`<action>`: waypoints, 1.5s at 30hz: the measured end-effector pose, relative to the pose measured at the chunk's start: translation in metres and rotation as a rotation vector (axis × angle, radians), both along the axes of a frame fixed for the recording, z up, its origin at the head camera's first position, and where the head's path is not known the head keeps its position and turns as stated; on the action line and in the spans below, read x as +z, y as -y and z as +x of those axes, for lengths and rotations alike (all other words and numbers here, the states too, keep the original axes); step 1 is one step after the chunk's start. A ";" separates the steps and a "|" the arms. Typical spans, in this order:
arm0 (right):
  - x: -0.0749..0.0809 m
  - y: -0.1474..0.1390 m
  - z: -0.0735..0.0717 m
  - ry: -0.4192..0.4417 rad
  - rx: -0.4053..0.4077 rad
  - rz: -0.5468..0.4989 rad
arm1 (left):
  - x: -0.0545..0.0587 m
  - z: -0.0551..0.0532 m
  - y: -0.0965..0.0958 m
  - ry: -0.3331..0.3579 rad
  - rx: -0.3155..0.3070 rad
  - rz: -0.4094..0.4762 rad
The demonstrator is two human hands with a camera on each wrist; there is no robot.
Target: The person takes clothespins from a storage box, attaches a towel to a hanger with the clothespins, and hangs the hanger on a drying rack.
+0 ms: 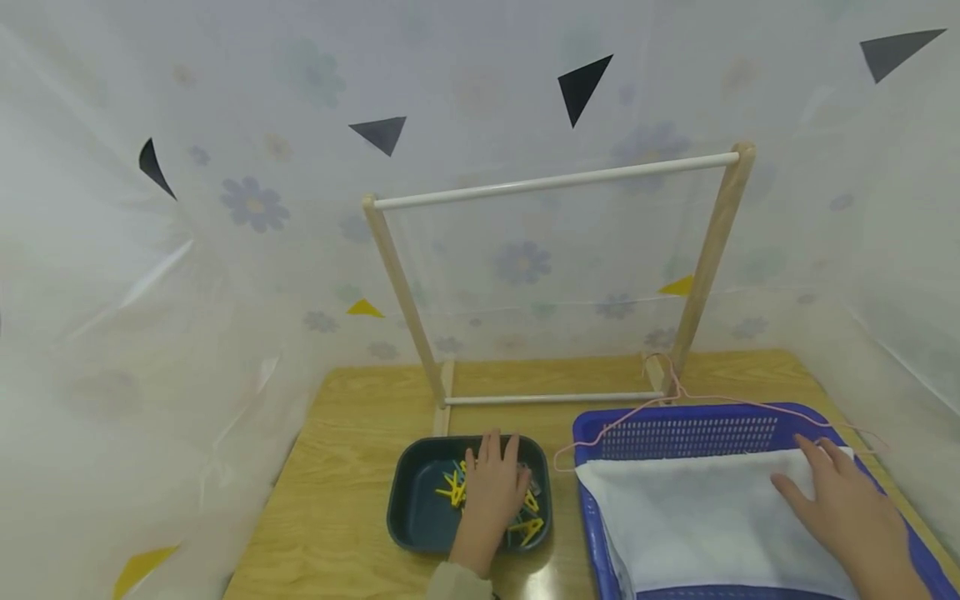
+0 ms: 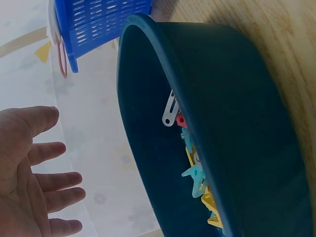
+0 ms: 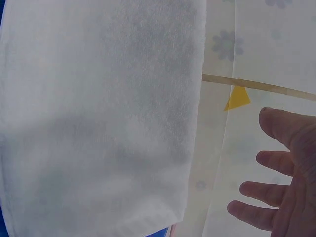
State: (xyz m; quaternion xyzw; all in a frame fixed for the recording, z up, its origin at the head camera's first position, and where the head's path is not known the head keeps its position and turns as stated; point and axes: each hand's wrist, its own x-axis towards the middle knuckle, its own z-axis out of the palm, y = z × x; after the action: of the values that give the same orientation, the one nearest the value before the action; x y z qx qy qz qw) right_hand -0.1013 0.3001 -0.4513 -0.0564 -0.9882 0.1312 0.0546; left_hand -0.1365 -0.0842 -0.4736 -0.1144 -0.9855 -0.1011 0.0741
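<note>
The left grip point(image 1: 491, 487) was slack and held nothing, its fingers nearly straight, and the right grip point(image 1: 847, 508) was likewise free of any load, its thumb spread away from the fingers. Under everything lay the wood-grained desk point(image 1: 330, 467). At its far side stood a drying rack point(image 1: 555, 181) with two wooden posts and white upper and lower bars. Before the rack's right foot sat a blue plastic basket point(image 1: 701, 435), and across it lay a white cloth point(image 1: 712, 525), the right grip above its right part and, in the right wrist view, apart from it. A pink wire hanger point(image 1: 680, 395) reached over the basket's far rim, its lower corners beside the cloth's far edge; whether the fabric was folded round its bottom wire could not be told. Left of the basket stood a dark green tray point(image 1: 423, 521), with the left grip over it. Among the clothespins inside were yellow clothespins point(image 1: 527, 530), a light-blue clothespin point(image 2: 196, 178) and a white slotted clip point(image 2: 170, 111). The step in hand looked like a reach for these small pieces; doing it well seemed to call for pinching one by its handle ends, clear of its tangled neighbours, while the right grip kept the cloth flat and its edge square to the hanger.
</note>
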 end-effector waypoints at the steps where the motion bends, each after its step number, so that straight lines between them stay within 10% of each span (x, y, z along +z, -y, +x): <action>1: -0.001 -0.001 0.000 -0.009 -0.001 0.000 | 0.000 0.000 0.000 0.006 0.000 0.005; 21: -0.010 -0.020 0.008 0.029 -0.082 -0.036 | -0.007 0.001 0.001 0.073 0.039 -0.032; 33: -0.011 -0.025 0.011 0.181 -0.243 -0.096 | -0.017 0.003 0.004 -0.011 0.022 -0.035; 45: -0.015 -0.032 0.019 0.271 -0.338 -0.103 | -0.023 0.003 0.004 0.094 0.024 -0.104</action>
State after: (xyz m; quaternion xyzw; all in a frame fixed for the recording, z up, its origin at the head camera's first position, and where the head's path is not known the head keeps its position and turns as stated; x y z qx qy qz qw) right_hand -0.0822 0.3319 -0.4660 -0.2409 -0.9550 0.1619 -0.0604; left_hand -0.1337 -0.0886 -0.4963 -0.1017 -0.9931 -0.0542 0.0231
